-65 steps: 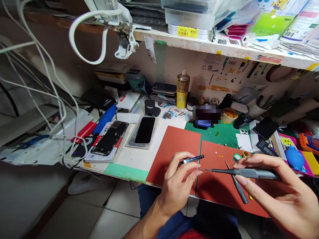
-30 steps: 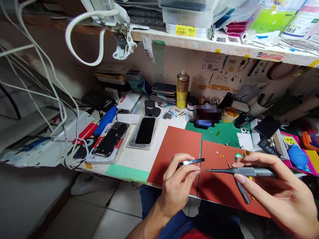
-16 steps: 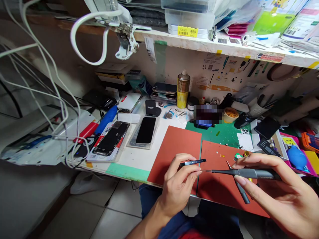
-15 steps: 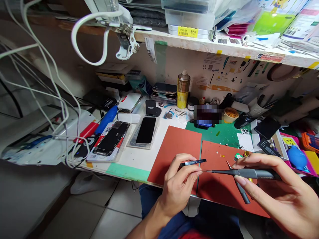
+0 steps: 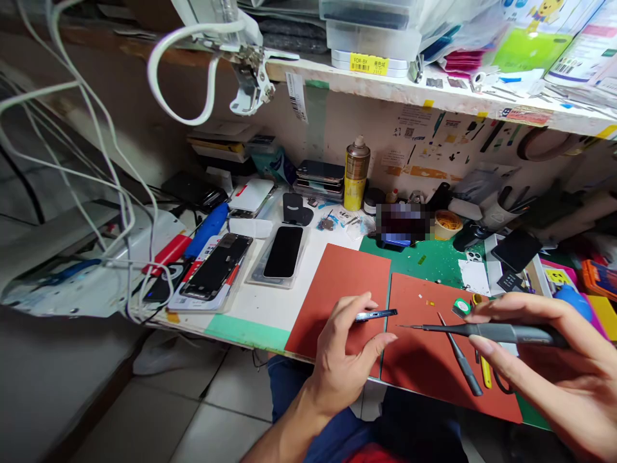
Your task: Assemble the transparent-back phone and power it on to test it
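Observation:
A slim dark phone-like piece [image 5: 376, 315] is held edge-on in my left hand [image 5: 343, 354], whose thumb is spread away from the index finger. My right hand [image 5: 544, 347] pinches a dark grey pen-shaped screwdriver [image 5: 506, 332] between thumb and fingers. Its thin tip points left, a short gap from my left thumb. Below the screwdriver, another pointed dark tool [image 5: 463, 363] lies on the right red-brown mat [image 5: 414, 360]. Beside that tool are a yellow-handled tool [image 5: 485, 373] and a small green round item [image 5: 462, 307], close to my right hand.
On the left of the bench lie an opened phone [image 5: 218, 267] and a phone with a black screen [image 5: 283, 251]. A yellow spray can [image 5: 356, 173] stands at the back. White cables [image 5: 123, 212] hang at left; a shelf [image 5: 434, 96] crosses above.
My right hand and the screwdriver have shifted right, drawing the tip away from my left fingers. My left thumb and index finger have spread apart. The view has moved slightly.

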{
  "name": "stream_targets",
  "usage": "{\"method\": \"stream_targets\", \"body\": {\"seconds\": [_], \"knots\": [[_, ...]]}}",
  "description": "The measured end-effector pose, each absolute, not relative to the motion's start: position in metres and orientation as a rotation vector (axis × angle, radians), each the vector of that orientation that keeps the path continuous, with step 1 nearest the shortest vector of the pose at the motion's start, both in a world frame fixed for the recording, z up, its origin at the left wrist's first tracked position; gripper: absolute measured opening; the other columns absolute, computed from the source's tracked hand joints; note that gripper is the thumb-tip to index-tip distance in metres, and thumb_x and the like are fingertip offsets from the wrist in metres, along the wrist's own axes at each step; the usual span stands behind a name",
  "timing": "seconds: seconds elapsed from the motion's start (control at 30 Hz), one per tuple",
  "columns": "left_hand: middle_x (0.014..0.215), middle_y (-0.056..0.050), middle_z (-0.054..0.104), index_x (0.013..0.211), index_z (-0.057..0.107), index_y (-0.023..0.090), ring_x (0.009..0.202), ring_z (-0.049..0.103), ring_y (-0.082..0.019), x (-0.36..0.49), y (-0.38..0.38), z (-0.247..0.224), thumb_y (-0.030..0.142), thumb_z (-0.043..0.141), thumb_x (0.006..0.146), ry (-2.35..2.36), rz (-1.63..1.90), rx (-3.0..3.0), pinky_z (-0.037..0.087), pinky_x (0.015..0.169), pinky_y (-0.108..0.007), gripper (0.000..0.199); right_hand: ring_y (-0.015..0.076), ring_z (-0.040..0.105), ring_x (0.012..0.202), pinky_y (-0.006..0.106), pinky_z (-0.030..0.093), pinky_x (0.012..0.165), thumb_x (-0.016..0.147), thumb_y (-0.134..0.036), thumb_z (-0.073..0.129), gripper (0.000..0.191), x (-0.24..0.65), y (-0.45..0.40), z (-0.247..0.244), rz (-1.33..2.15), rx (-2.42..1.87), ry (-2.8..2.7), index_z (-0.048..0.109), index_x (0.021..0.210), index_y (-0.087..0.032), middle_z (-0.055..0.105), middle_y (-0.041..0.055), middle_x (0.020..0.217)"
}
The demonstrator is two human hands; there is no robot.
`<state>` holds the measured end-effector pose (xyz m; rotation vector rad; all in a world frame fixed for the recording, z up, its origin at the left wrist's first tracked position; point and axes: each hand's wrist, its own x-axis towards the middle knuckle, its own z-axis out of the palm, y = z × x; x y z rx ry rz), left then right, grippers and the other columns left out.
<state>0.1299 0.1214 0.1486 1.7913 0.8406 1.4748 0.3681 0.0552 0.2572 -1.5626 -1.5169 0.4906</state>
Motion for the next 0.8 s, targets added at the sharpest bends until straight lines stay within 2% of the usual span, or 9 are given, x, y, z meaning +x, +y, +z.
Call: {"method": "stream_targets", "body": {"seconds": [0.07, 0.17, 0.23, 0.33, 0.57, 0.8], "knots": [[0.118, -0.004, 0.069, 0.148, 0.051, 0.031, 0.107, 0.072, -0.019, 0.134, 0.119, 0.147, 0.012, 0.077, 0.092, 0.918, 1.448, 1.662, 0.063, 0.096, -0.036, 0.064, 0.0258, 0.081, 0.082, 0.034, 0.073, 0.071, 0.087, -0.036, 0.082, 0.036, 0.369, 0.055, 0.264, 0.412, -1.579, -1.495, 0.068, 0.12, -0.029, 0.078, 0.0039, 0.106], [0.107, -0.001, 0.071, 0.123, 0.063, 0.028, 0.1, 0.072, -0.017, 0.139, 0.118, 0.149, 0.01, 0.075, 0.093, 0.992, 1.431, 1.634, 0.06, 0.092, -0.033, 0.037, 0.0271, 0.081, 0.08, 0.035, 0.072, 0.066, 0.087, -0.035, 0.082, 0.038, 0.369, 0.058, 0.275, 0.327, -1.548, -1.564, 0.068, 0.122, -0.029, 0.078, 0.0037, 0.104], [0.103, -0.001, 0.07, 0.113, 0.064, 0.026, 0.099, 0.07, -0.017, 0.141, 0.118, 0.152, 0.008, 0.075, 0.092, 0.972, 1.442, 1.683, 0.059, 0.09, -0.033, 0.029, 0.026, 0.08, 0.077, 0.034, 0.071, 0.063, 0.086, -0.033, 0.083, 0.043, 0.369, 0.062, 0.279, 0.276, -1.506, -1.678, 0.066, 0.126, -0.029, 0.079, 0.0042, 0.103], [0.101, -0.002, 0.071, 0.108, 0.064, 0.024, 0.097, 0.069, -0.018, 0.143, 0.119, 0.155, 0.006, 0.073, 0.093, 0.925, 1.439, 1.744, 0.058, 0.089, -0.035, 0.025, 0.0241, 0.08, 0.078, 0.032, 0.071, 0.063, 0.086, -0.031, 0.083, 0.05, 0.369, 0.066, 0.281, 0.195, -1.471, -1.809, 0.063, 0.132, -0.028, 0.078, 0.0045, 0.104], [0.095, -0.001, 0.071, 0.104, 0.063, 0.023, 0.094, 0.067, -0.018, 0.144, 0.121, 0.16, 0.004, 0.071, 0.092, 0.889, 1.452, 1.784, 0.055, 0.088, -0.037, 0.023, 0.0185, 0.078, 0.077, 0.025, 0.07, 0.068, 0.093, -0.029, 0.078, 0.043, 0.37, 0.07, 0.279, 0.186, -1.454, -1.888, 0.064, 0.133, -0.025, 0.077, 0.0034, 0.104], [0.095, -0.002, 0.072, 0.105, 0.064, 0.023, 0.093, 0.066, -0.019, 0.144, 0.121, 0.159, 0.003, 0.072, 0.091, 0.864, 1.459, 1.781, 0.055, 0.088, -0.038, 0.025, 0.0156, 0.076, 0.07, 0.02, 0.066, 0.056, 0.094, -0.028, 0.075, 0.037, 0.371, 0.072, 0.281, 0.138, -1.45, -1.944, 0.066, 0.129, -0.022, 0.077, 0.0037, 0.103]]}}
